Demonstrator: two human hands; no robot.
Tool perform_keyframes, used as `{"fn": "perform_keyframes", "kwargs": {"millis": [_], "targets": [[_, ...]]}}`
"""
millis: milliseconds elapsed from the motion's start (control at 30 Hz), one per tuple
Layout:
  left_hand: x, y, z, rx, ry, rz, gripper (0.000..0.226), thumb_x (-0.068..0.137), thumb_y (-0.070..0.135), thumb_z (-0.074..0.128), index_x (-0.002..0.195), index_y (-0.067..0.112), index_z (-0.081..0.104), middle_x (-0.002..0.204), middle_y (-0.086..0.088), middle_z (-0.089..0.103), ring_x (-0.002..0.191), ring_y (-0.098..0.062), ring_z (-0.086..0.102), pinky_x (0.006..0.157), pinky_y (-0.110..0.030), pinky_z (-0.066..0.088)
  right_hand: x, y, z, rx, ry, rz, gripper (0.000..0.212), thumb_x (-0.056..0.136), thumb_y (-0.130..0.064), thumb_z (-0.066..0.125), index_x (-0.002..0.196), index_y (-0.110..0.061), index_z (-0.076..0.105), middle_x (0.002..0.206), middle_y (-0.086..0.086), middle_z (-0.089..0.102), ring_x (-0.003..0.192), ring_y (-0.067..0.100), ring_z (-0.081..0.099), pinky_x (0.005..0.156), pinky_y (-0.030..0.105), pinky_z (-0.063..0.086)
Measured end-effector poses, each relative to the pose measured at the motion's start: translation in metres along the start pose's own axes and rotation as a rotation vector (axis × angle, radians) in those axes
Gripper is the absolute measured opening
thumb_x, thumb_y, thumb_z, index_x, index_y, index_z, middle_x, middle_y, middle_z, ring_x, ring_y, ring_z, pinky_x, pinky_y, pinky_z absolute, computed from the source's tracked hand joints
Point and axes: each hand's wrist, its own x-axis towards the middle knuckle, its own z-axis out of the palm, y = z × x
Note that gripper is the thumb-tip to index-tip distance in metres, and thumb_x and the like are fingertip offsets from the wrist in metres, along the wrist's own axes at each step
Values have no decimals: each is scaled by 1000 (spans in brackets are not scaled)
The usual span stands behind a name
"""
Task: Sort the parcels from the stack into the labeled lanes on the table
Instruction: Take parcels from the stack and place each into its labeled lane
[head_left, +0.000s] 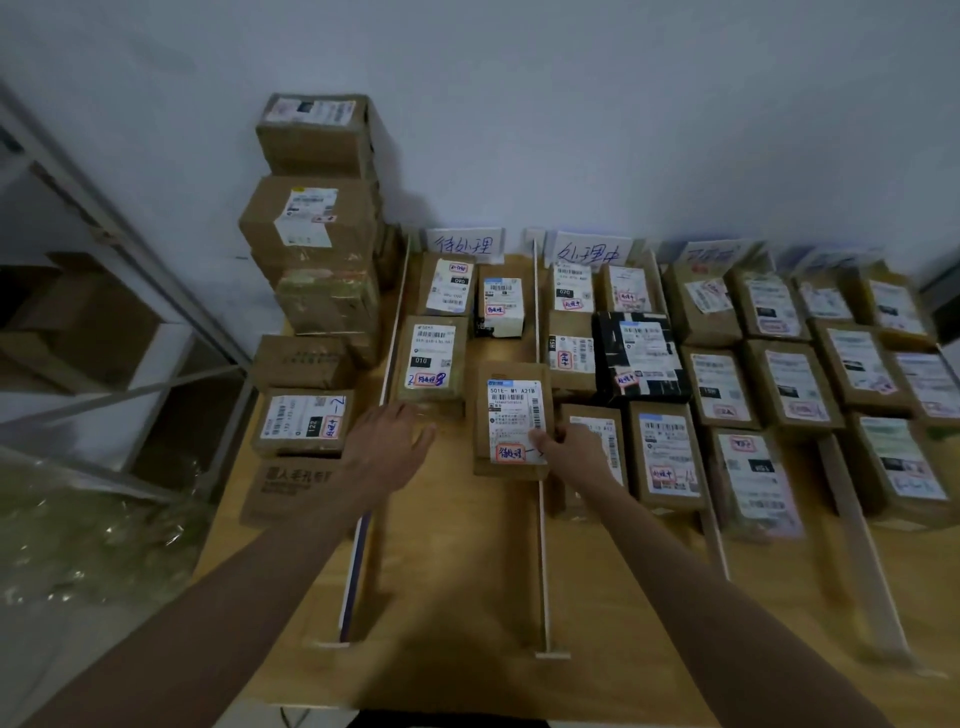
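Note:
A brown parcel (511, 415) with a white label reading 501E lies in the first lane, against the divider. My right hand (566, 449) holds its near right corner, thumb on the label. My left hand (387, 447) hovers flat and relaxed just left of it, in front of another labelled parcel (430, 358). The stack of brown parcels (317, 223) rises at the table's back left. Lower parcels (304, 421) sit in front of the stack. Handwritten lane signs (465, 244) (592, 252) stand against the wall.
White divider strips (543, 545) (363, 540) split the wooden table (457, 597) into lanes. The lanes to the right hold several labelled parcels, one black (639, 353). A metal shelf frame (104, 234) and clear plastic wrap (78, 540) are at the left.

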Motion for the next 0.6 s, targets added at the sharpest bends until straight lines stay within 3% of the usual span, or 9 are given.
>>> {"fn": "perform_keyframes", "kwargs": {"millis": [367, 600], "targets": [[70, -11, 10, -23, -6, -19, 48, 98, 47, 42, 132, 14, 52, 129, -6, 58, 111, -23, 57, 93, -36, 48, 69, -19, 5, 2, 6, 50, 25, 99, -32, 58, 110, -11, 66, 109, 4, 72, 99, 17, 69, 90, 38, 58], [103, -17, 25, -4, -127, 19, 57, 100, 47, 38, 147, 14, 38, 153, -6, 37, 131, -25, 45, 109, -40, 38, 119, -37, 21, -132, 8, 72, 26, 99, -34, 56, 108, -11, 65, 107, 5, 71, 91, 14, 69, 72, 25, 56]]}}
